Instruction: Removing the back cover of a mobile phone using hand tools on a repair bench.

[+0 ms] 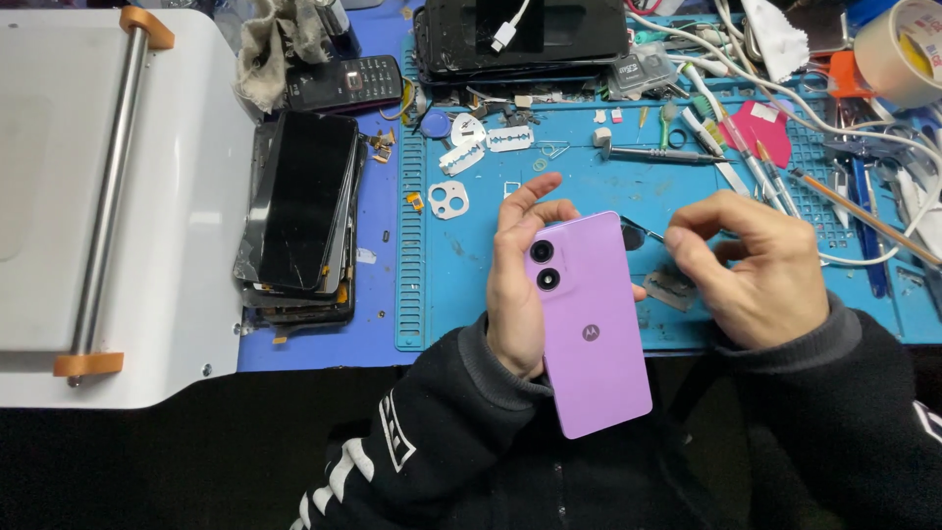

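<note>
Over the near edge of the blue ribbed work mat (677,186), the left hand (518,285) clamps a lilac phone (589,324) by its long left side, fingers curled over the top corner; the phone's smooth matte back faces up, rounded at the corners, with two round black lenses near the top, and it tilts so its lower end hangs past the mat over the dark sleeves. Just to its right, the right hand (756,270) has its fingers pinched together on a thin metal tool (643,234) whose dark tip sits close by the phone's upper right edge. A small grey flat blade (672,288) lies on the mat beneath that hand. To the left, a stack of cracked glossy black screens (299,211) rests beside a white rounded machine with a steel roller bar (108,196). Bare mat shows between the phone and the stack; the far and right stretches are crowded with razor blades (486,145), cables and brushes.
</note>
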